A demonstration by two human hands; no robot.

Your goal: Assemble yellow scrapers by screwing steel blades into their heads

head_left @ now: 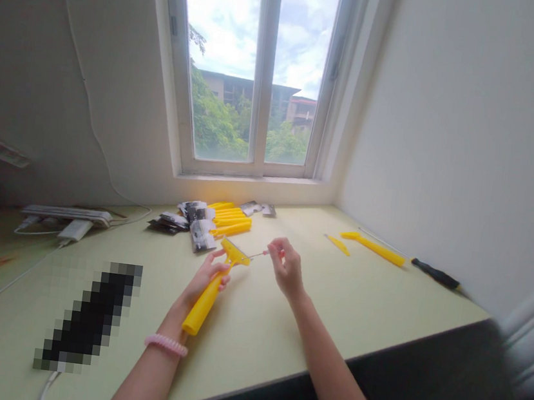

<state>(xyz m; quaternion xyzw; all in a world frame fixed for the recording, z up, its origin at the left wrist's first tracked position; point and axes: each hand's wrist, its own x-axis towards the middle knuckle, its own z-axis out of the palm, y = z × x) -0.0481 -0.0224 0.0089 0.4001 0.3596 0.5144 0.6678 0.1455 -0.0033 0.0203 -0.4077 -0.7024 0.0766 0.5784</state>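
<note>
My left hand is wrapped around a yellow scraper just below its wide head, with the round handle tilted down towards me. In my right hand is a small screwdriver; its reddish handle is mostly covered by my fingers. The thin metal shaft reaches left, and its tip is at the right end of the scraper's head. Whether the tip sits in a screw is too small to tell. Both hands are above the pale green table.
Behind my hands lie several yellow handles and black-and-white packets. Further right are a yellow blade-shaped piece, another yellow scraper and a long black-handled tool. A power strip with cables and a blurred-out dark object are at left.
</note>
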